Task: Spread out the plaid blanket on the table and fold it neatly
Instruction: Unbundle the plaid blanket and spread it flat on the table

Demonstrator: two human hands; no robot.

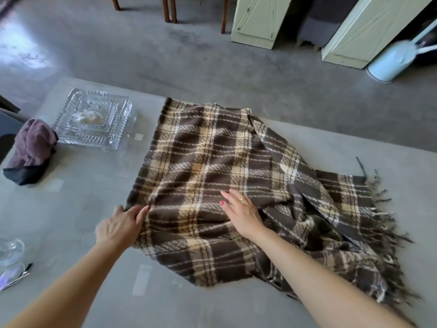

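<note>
The brown and cream plaid blanket (212,157) lies on the glass-topped table (94,233), flat in its left half and bunched in wrinkles on the right, where its fringe trails off. My left hand (118,227) pinches the blanket's left edge between thumb and fingers. Flat on the cloth near its middle rests my right hand (241,213), fingers spread and palm down, holding nothing.
A cut-glass dish (92,119) stands at the back left, with a purple cloth bundle (30,150) beside it. Glasses (13,275) and a clear glass item (9,250) lie at the near left. Beyond the table are a grey floor, chair legs, pale cabinets and a white can (390,61).
</note>
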